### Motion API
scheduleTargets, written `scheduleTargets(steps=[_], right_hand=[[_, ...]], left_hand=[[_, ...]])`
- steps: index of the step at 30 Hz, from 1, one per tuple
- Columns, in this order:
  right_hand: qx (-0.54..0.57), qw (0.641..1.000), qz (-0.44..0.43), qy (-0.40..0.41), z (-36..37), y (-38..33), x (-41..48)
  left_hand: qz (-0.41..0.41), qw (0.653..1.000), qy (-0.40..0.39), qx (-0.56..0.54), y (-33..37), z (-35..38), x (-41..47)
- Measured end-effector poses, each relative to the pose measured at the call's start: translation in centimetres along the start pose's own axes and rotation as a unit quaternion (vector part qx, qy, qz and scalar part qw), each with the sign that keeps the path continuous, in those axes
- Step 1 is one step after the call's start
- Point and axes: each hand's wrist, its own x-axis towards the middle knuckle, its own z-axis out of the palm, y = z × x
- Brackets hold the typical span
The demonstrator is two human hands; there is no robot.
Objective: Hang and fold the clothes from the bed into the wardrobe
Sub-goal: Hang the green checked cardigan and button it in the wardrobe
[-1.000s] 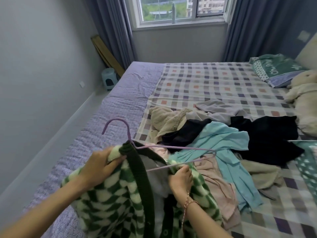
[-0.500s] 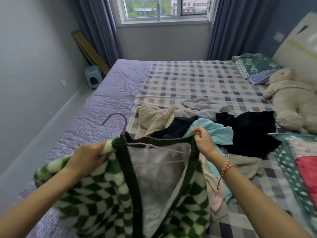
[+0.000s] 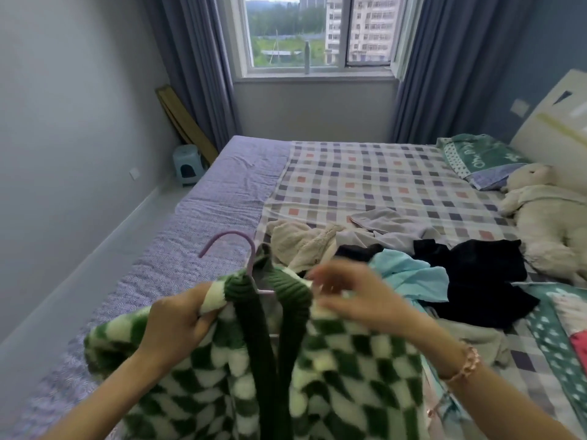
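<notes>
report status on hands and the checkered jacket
Left hand grips checkered jacket shoulder. Right hand blurred at other shoulder, grip unclear. Purple hanger inside, hook out of collar. Clothes pile waits on bed.

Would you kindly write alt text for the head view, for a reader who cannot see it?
A green checkered cardigan sits on a purple hanger; the left hand grips one shoulder, the blurred right hand is at the other. Beyond, loose clothes lie on the bed.
</notes>
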Motion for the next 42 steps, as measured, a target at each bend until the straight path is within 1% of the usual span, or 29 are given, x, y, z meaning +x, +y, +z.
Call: scheduleTargets(steps=[1, 2, 3, 4, 5, 6, 8, 10, 12, 13, 15, 18, 20, 21, 23, 24, 26, 27, 28, 30, 32, 33, 34, 36, 37, 38, 40, 41, 42], right_hand=[[-0.079, 0.993, -0.014, 0.087, -1.7, 0.7, 1.4], [-0.146, 0.983, -0.022, 0.108, -2.9, 1.0, 2.6], [-0.158, 0.986, -0.006, 0.054, -3.4, 1.0, 3.7], [-0.127, 0.991, 0.015, -0.044, -2.9, 0.9, 4.6], [-0.081, 0.990, 0.038, -0.113, -1.8, 0.4, 5.2], [-0.015, 0.987, 0.056, -0.152, -0.5, 0.0, 5.4], [0.072, 0.984, 0.049, -0.157, 1.1, -0.9, 5.1], [0.105, 0.982, 0.024, -0.154, 1.3, -1.3, 4.4], [0.101, 0.980, -0.007, -0.170, 0.4, -2.7, 4.2], [0.079, 0.979, -0.034, -0.183, 0.2, -4.0, 4.2], [0.032, 0.978, -0.095, -0.181, -0.1, -6.3, 4.0], [-0.019, 0.961, -0.149, -0.234, 0.6, -8.1, 1.9], [-0.080, 0.951, -0.193, -0.228, 0.7, -8.2, 0.1], [-0.086, 0.945, -0.225, -0.223, 0.8, -8.3, -0.5], [-0.031, 0.941, -0.257, -0.219, 0.8, -9.1, -1.0], [-0.003, 0.933, -0.272, -0.235, 0.8, -10.0, -1.5], [0.013, 0.912, -0.320, -0.257, 0.9, -11.8, -2.6], [0.016, 0.906, -0.339, -0.251, 1.1, -12.1, -3.0], [0.020, 0.900, -0.364, -0.240, 1.3, -12.9, -3.7], [0.033, 0.885, -0.395, -0.244, 2.0, -14.4, -4.9], [0.035, 0.865, -0.424, -0.267, 3.6, -16.5, -6.4], [0.034, 0.860, -0.428, -0.276, 4.2, -17.5, -6.9], [0.032, 0.854, -0.443, -0.272, 4.8, -18.5, -7.6], [0.038, 0.818, -0.486, -0.306, 7.8, -22.3, -9.9], [0.038, 0.815, -0.489, -0.309, 8.3, -23.5, -10.6], [0.043, 0.802, -0.506, -0.315, 9.5, -25.3, -11.7], [0.060, 0.769, -0.526, -0.359, 12.4, -29.2, -14.4], [0.064, 0.756, -0.528, -0.380, 13.7, -31.1, -15.9], [0.073, 0.746, -0.536, -0.389, 14.9, -32.2, -16.8]], left_hand=[[0.002, 1.000, 0.021, -0.003, -0.4, -0.9, 0.0], [0.003, 0.999, 0.042, -0.003, -0.7, -1.7, 0.0], [0.008, 0.998, 0.064, -0.006, -1.1, -2.2, 0.1], [0.014, 0.997, 0.081, -0.005, -1.3, -2.8, 0.2], [0.022, 0.995, 0.094, -0.001, -1.8, -3.4, 0.2], [0.027, 0.994, 0.102, 0.008, -2.1, -3.9, 0.1], [0.019, 0.994, 0.107, 0.019, -2.4, -5.3, 0.0], [-0.016, 0.995, 0.092, 0.017, -2.6, -6.6, 0.0], [-0.056, 0.995, 0.088, 0.009, -1.9, -7.4, -0.1], [-0.068, 0.993, 0.099, 0.023, -1.0, -7.6, -0.8], [-0.057, 0.990, 0.116, 0.061, 0.9, -7.7, -1.3], [-0.066, 0.982, 0.129, 0.124, 4.5, -8.2, -3.1], [-0.084, 0.974, 0.125, 0.166, 6.6, -8.9, -4.2], [-0.099, 0.971, 0.122, 0.182, 7.8, -9.6, -5.1], [-0.128, 0.968, 0.119, 0.180, 9.9, -11.1, -6.8], [-0.146, 0.963, 0.121, 0.190, 11.4, -12.0, -8.2], [-0.165, 0.952, 0.130, 0.224, 13.7, -14.1, -10.8], [-0.167, 0.946, 0.129, 0.247, 14.3, -14.9, -11.9], [-0.183, 0.935, 0.132, 0.274, 15.2, -16.3, -13.8], [-0.226, 0.920, 0.148, 0.285, 17.1, -19.2, -18.5], [-0.270, 0.893, 0.156, 0.324, 19.2, -21.9, -24.0], [-0.291, 0.883, 0.153, 0.334, 20.0, -22.8, -26.0], [-0.304, 0.874, 0.157, 0.345, 20.6, -23.4, -27.6], [-0.356, 0.828, 0.178, 0.395, 23.9, -25.8, -32.2], [-0.366, 0.819, 0.185, 0.401, 24.6, -26.4, -33.2], [-0.390, 0.797, 0.186, 0.421, 26.1, -27.5, -34.9], [-0.455, 0.734, 0.203, 0.462, 29.3, -29.4, -38.8], [-0.480, 0.710, 0.225, 0.463, 31.0, -30.3, -40.6], [-0.506, 0.696, 0.258, 0.438, 31.7, -30.7, -41.7]])
